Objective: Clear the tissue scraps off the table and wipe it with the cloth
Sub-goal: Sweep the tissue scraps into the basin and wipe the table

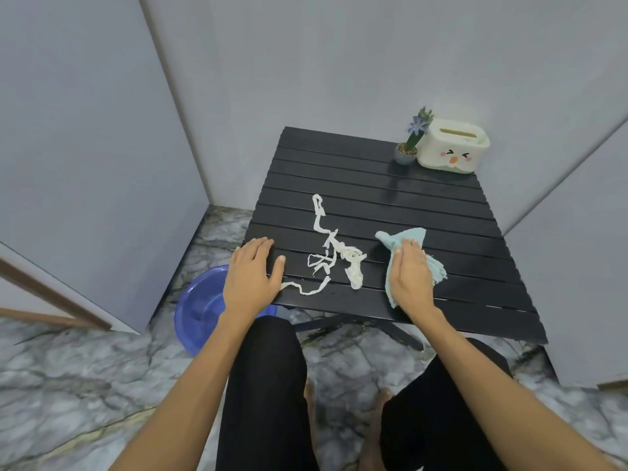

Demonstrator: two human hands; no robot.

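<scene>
The fingers (263,246) of the left hand (251,277) lie flat and spread on the near left corner of the counter (373,185), holding nothing, the thumb stretched out to the right with its tip just beside a thin strand of tissue. The fingers (406,256) of the right hand (409,277) are also laid out nearly straight, pressing palm-down on the cloth (404,237); they rest on top of it rather than closing around it. The cloth is pale blue, bunched under the palm, with a corner sticking out past the fingertips toward the far side and frayed threads showing at the right of the hand.

Nearest the camera, both bare forearms reach forward over dark-trousered knees and a grey marbled floor (85,385). A blue plastic basin (200,307) sits on the floor under the left wrist, partly tucked beneath the counter's near left corner.

The counter is black and slatted. Between the two hands lie the tissue scraps (339,256): white torn strips, tangled in a loose clump in the middle, with one long strip running away toward the far side and another curling along the near edge toward the left thumb.

At the far right corner, well apart from the hands, a small potted plant (413,141) with a bluish flower stands just beside a white tissue box (453,146) with a cartoon face on its front. Plain grey walls close in behind.
</scene>
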